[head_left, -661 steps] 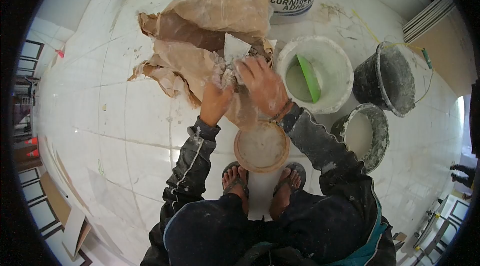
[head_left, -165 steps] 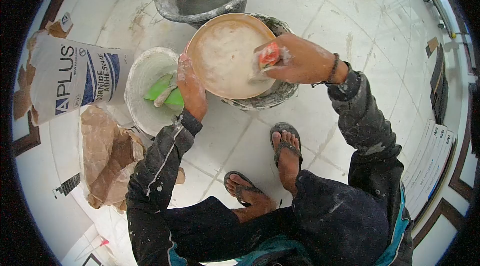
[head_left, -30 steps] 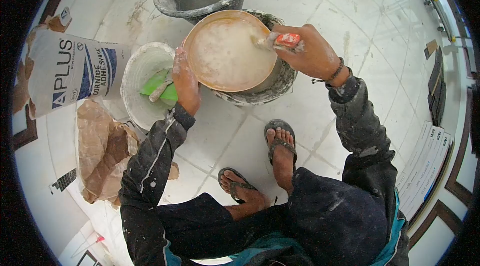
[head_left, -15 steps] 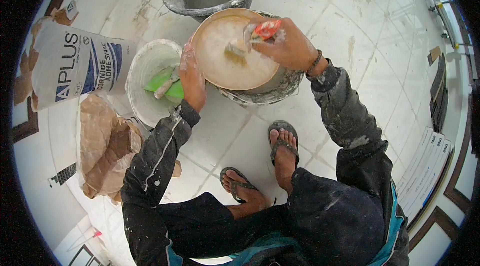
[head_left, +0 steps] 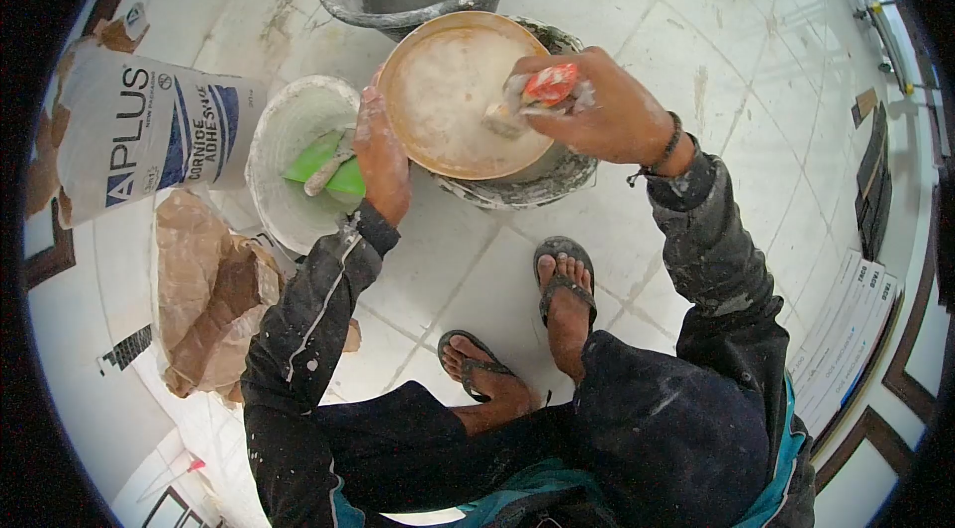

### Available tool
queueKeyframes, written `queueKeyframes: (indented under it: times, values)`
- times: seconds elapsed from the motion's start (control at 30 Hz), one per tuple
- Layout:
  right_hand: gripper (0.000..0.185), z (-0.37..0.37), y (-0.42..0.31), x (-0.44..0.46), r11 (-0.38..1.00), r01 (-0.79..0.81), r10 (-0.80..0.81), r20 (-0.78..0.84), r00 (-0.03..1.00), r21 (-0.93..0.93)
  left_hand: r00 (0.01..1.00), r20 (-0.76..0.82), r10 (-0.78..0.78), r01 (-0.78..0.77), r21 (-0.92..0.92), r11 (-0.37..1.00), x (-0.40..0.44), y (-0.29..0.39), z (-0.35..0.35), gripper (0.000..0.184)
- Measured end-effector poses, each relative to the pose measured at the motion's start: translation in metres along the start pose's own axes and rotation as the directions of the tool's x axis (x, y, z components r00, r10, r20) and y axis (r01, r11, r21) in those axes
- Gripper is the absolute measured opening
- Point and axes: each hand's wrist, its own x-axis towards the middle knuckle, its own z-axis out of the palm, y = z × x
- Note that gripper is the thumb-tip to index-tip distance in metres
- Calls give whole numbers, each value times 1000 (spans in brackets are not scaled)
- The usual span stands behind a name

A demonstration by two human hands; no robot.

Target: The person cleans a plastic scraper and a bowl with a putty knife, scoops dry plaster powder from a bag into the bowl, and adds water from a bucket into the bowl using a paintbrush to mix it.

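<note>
My right hand (head_left: 602, 110) is closed around a paintbrush (head_left: 550, 86) with a red handle. Its bristles touch the cloudy whitish liquid inside a round tan basin (head_left: 406, 145), toward the right side. With its fingers along the left rim, my left hand (head_left: 382, 155) grips the basin. Beneath the basin, a dirty bucket (head_left: 542, 185) shows at the right and below. Just left of my left hand stands a whitish bucket (head_left: 269, 135) that holds a green-bladed tool (head_left: 338, 175) with a plaster-smeared handle.
A large dark tub (head_left: 398, 16) stands behind the basin. On the left are a cornice adhesive bag (head_left: 109, 130) and a crumpled brown paper bag (head_left: 199, 319). My sandalled feet (head_left: 567, 299) are on the tiled floor (head_left: 477, 279). Dark strips (head_left: 873, 180) lie at the right.
My right hand has moved to the right and slightly down with the paintbrush, sweeping the bristles from near the basin's middle toward its right side. My left hand stays on the rim.
</note>
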Motion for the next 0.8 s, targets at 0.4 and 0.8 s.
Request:
queueKeyframes:
  times: [0.4, 0.8]
  values:
    - [34, 40, 18, 65, 949, 243, -186, -269, 945, 200, 1000, 21, -14, 16, -78, 997, -5, 6, 5, 51]
    - [34, -10, 36, 12, 933, 53, -108, -136, 985, -357, 998, 12, -65, 66, -200, 978, -5, 11, 6, 52]
